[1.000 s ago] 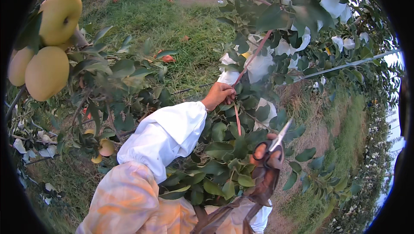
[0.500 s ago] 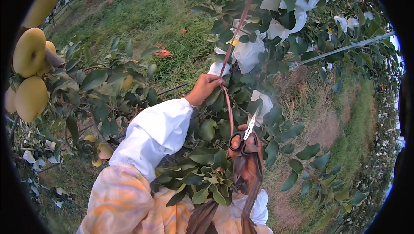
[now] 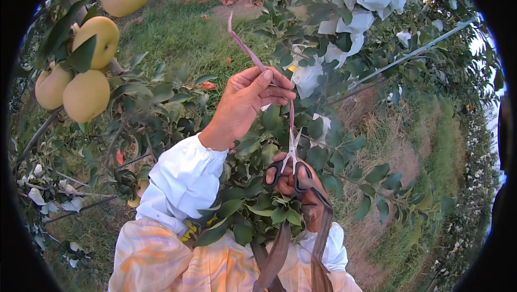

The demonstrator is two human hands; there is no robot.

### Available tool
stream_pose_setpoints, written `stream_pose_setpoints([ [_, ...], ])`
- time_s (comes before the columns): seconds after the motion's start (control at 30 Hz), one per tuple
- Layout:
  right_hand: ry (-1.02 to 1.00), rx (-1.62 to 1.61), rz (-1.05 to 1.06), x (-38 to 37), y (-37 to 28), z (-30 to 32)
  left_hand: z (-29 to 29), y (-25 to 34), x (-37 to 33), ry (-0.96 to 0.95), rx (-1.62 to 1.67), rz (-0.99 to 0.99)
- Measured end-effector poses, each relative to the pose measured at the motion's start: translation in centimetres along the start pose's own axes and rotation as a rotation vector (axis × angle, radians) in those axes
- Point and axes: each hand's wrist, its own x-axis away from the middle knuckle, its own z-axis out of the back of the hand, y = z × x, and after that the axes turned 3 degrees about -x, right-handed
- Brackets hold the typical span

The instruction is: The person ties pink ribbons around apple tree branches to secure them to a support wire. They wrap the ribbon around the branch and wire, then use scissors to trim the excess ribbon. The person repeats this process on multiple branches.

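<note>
My left hand [image 3: 242, 101] is raised in the middle, its thumb and fingers closed on a thin pink ribbon [image 3: 245, 47]. Above the hand the ribbon bends over in a slack loop toward the branches at the upper right; a short length hangs below it. Lower down, my right hand [image 3: 309, 206] holds black-handled scissors [image 3: 291, 155], fingers in the loops. The blades point up and stand slightly apart at the ribbon's lower part; whether they touch it I cannot tell. A dark brown fabric strap [image 3: 278, 254] hangs from beside the scissors handles.
Leafy twigs [image 3: 258, 211] rise close before my body. Several yellow-green fruits [image 3: 86, 100] hang at the left. White bags [image 3: 308, 79] hang among leaves at the upper right, near a slanting pale wire or pole [image 3: 414, 53]. Grass [image 3: 161, 39] lies beyond.
The ribbon has gone from taut to slack and looped above my left hand, which has turned to show its thumb side. The scissors have opened and come upright under the ribbon.
</note>
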Motion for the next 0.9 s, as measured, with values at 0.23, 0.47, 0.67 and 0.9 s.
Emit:
stream_pose_setpoints([
  [0.23,0.099,-0.308,0.115,0.9,1.1,-1.3,-1.1,0.5,4.2,-0.026,0.263,-0.045],
  [0.47,0.182,-0.261,0.212,2.6,1.0,-4.5,0.1,0.1,6.8,0.060,0.401,-0.103],
  [0.67,0.149,-0.236,0.239,4.0,1.3,-6.7,0.4,2.1,7.5,0.027,0.437,-0.191],
  [0.9,0.209,-0.299,0.262,4.4,2.5,-7.6,0.3,2.5,8.2,-0.023,0.483,-0.217],
])
